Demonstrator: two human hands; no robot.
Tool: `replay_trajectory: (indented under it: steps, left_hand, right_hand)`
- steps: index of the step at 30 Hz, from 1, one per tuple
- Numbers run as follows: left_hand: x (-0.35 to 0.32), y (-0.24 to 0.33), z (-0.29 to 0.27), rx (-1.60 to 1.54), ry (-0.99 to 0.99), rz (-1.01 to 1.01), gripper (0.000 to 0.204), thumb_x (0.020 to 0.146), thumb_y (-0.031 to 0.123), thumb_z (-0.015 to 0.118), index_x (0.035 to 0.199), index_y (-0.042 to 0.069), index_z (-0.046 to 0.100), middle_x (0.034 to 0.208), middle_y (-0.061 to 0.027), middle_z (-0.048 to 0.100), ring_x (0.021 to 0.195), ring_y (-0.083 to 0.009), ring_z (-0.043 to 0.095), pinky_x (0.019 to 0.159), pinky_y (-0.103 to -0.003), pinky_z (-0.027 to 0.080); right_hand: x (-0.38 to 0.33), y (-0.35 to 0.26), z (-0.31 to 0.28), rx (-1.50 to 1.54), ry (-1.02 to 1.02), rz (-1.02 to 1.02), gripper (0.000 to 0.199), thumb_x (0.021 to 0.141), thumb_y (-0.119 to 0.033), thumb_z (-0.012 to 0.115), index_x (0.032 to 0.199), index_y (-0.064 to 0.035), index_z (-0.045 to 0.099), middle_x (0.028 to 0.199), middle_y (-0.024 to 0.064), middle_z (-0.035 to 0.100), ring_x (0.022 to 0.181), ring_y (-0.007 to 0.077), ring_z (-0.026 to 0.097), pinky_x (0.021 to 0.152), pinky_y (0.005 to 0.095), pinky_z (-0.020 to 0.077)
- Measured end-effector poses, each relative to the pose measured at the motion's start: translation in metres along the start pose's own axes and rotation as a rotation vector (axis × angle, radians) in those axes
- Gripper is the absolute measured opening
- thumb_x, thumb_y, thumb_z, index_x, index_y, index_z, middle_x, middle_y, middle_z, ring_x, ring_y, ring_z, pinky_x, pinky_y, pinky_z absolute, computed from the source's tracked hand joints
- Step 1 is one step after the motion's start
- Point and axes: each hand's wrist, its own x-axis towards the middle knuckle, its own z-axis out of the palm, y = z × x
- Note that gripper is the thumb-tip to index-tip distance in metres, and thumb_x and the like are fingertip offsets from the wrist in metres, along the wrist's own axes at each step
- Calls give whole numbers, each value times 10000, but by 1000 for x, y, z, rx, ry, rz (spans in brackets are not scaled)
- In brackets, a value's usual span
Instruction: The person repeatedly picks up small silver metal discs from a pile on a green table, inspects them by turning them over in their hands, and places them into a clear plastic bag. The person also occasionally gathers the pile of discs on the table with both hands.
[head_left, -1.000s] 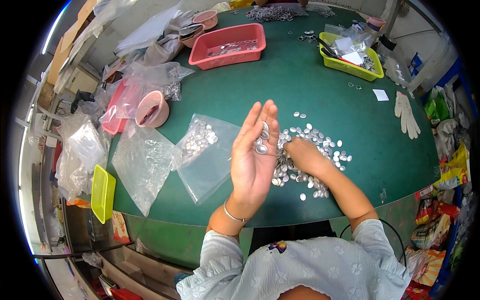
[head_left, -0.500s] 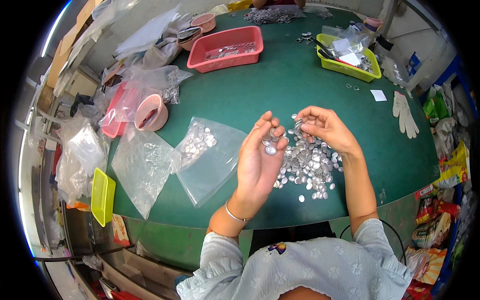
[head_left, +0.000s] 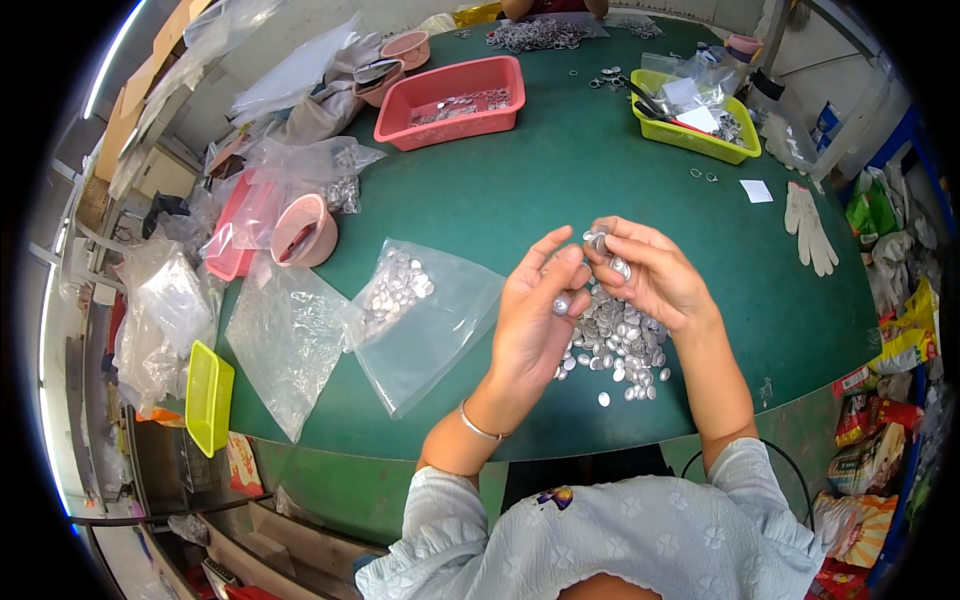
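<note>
Small oval silver metal pieces (head_left: 622, 335) lie in a loose pile on the green table, below and between my hands. My left hand (head_left: 535, 305) is raised over the pile's left side, its curled fingers holding at least one oval piece (head_left: 561, 304). Close beside it, my right hand (head_left: 650, 265) pinches oval pieces (head_left: 597, 240) at its fingertips, with more (head_left: 619, 268) against its fingers. The fingertips of both hands nearly meet. Left of my left hand, a clear plastic bag (head_left: 430, 340) lies flat with several oval pieces (head_left: 402, 290) inside it.
Another clear bag (head_left: 285, 340) lies further left, near a pink cup (head_left: 304, 232). A pink tray (head_left: 450, 135) of metal parts stands at the far side. A yellow-green basket (head_left: 695, 145) and a white glove (head_left: 808, 230) are at the right. A person (head_left: 555, 8) sits across the table.
My left hand has moved slightly right, closer to my right hand. My right hand has lifted off the pile and turned, with oval pieces now showing in its fingers.
</note>
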Motion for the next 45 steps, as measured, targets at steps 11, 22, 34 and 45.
replay_trajectory:
  steps: [11, 22, 34, 45]
  left_hand:
    - [2, -8, -2, 116, -31, -5, 183, 854, 93, 630, 999, 15, 552, 869, -38, 601, 698, -44, 497, 545, -178, 357]
    - [-1, -7, 1, 83, -8, -46, 129, 882, 125, 586, 965, 26, 585, 840, -14, 586, 754, -56, 532, 662, -203, 444]
    - [-6, -3, 7, -60, -11, -8, 148, 865, 104, 539, 976, 7, 551, 969, -78, 581, 916, -154, 564, 789, -277, 491]
    - [-4, 2, 3, 117, -107, -122, 185, 894, 169, 583, 1029, 43, 565, 816, -5, 578, 760, -66, 530, 661, -221, 452]
  right_hand:
    - [-9, 8, 22, -299, 140, -228, 178, 907, -143, 535, 1013, -9, 487, 756, 25, 551, 528, 48, 437, 432, 168, 292]
    - [-12, 5, 20, -223, 124, -190, 167, 922, -143, 524, 1002, 4, 515, 781, 34, 556, 549, 40, 450, 430, 155, 307]
    - [-13, 2, 19, -147, 143, -181, 161, 916, -169, 544, 980, -23, 522, 772, 40, 573, 527, 37, 453, 413, 149, 298]
    - [-16, 6, 23, -395, 186, -239, 119, 876, -103, 599, 950, -21, 552, 770, 38, 601, 538, 19, 462, 432, 155, 292]
